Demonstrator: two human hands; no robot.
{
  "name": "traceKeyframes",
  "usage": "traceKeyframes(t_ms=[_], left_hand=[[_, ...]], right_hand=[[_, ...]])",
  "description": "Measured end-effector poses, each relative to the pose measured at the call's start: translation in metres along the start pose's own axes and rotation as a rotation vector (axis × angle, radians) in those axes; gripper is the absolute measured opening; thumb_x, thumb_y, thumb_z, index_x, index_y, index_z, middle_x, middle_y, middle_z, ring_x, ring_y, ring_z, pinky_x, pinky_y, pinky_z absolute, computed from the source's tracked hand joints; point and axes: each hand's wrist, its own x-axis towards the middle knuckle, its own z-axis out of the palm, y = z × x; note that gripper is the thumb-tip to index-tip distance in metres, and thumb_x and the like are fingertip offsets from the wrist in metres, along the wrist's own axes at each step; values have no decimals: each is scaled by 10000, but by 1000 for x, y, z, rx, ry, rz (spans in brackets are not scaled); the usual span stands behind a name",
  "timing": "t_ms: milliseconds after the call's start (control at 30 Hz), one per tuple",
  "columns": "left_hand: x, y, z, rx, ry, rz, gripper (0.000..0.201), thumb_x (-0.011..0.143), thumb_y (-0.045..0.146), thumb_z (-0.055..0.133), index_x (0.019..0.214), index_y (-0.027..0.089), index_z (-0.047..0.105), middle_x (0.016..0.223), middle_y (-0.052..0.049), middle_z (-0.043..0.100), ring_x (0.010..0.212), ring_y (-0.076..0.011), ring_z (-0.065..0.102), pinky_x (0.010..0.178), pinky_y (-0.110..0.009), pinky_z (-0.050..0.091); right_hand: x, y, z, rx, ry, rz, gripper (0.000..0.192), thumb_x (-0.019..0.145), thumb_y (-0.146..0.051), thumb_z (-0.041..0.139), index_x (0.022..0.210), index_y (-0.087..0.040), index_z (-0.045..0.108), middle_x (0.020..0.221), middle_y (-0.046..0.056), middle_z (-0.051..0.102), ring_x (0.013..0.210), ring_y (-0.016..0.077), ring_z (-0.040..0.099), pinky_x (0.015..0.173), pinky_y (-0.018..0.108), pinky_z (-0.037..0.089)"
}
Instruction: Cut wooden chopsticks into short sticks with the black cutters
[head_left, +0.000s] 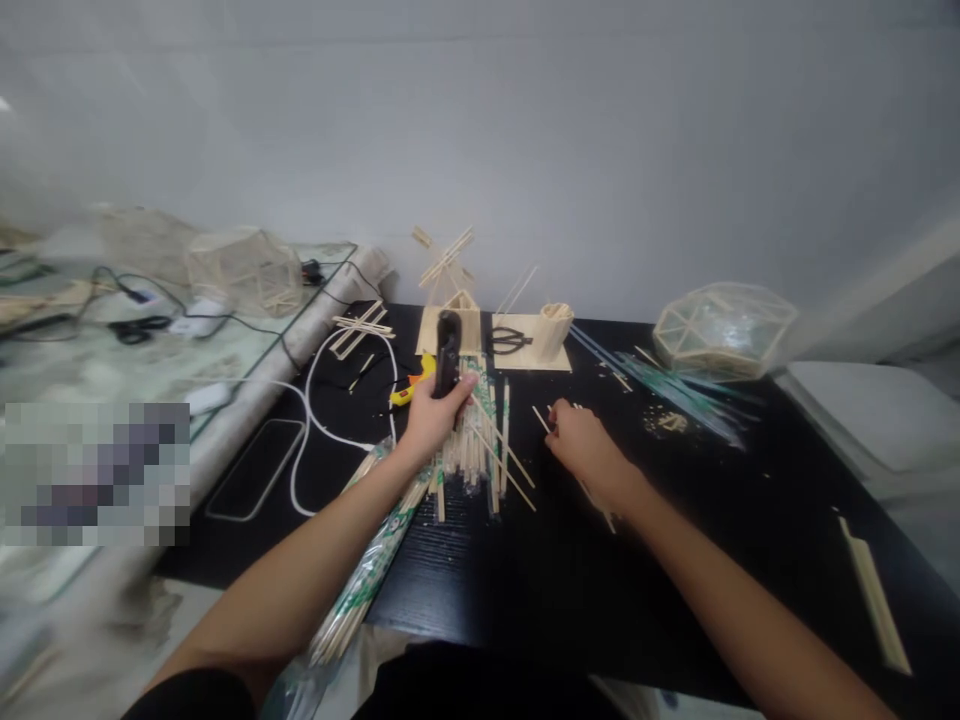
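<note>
My left hand (435, 415) grips a black tool (448, 355) held upright over a loose pile of thin wooden sticks (480, 445) on the black table (675, 560). My right hand (585, 450) rests on the table to the right of the pile, its fingers pinched on a thin stick (541, 420). A plastic-wrapped bundle of sticks (367, 575) lies under my left forearm and hangs over the near edge. A yellow glue gun (409, 388) with a white cord lies just left of the black tool.
Behind the pile stand a small stick windmill model (448, 280) and a board with black scissors (508, 342) and a stick cup (555, 328). A geodesic stick dome (724, 330) sits at the right rear, another dome (244, 270) on the left glass table. A phone (251, 468) lies at left.
</note>
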Motion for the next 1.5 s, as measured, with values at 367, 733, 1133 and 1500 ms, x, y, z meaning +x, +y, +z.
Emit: traceKeyframes(t_ms=[367, 733, 1133, 1500], left_hand=[[-2, -2, 2, 8, -63, 75, 448, 794, 606, 729, 749, 176, 610, 592, 32, 545, 495, -94, 439, 529, -257, 367], [-27, 50, 13, 282, -252, 298, 335, 870, 514, 680, 799, 187, 654, 691, 19, 624, 662, -129, 561, 644, -257, 421], [-31, 80, 25, 457, -323, 194, 544, 941, 689, 451, 1172, 211, 568, 1013, -77, 691, 918, -230, 644, 801, -358, 501], [-41, 60, 40, 402, -418, 217, 504, 938, 665, 500, 1130, 214, 615, 860, -43, 690, 790, -212, 643, 698, -331, 482]], right_hand=[[-15, -4, -38, 247, 35, -77, 213, 809, -176, 630, 1009, -182, 706, 825, 56, 760, 759, 218, 723, 700, 281, 487], [-32, -20, -30, 863, 78, -316, 354, 964, -546, 530, 895, -223, 658, 920, 72, 727, 832, 220, 709, 782, 333, 574], [-42, -35, -35, 1531, 235, -118, 428, 772, -526, 819, 1026, -196, 721, 591, -74, 394, 474, 70, 359, 418, 188, 343], [-29, -31, -37, 1584, 317, -236, 387, 942, -591, 593, 1057, -242, 719, 639, -27, 437, 600, 152, 497, 556, 277, 474]])
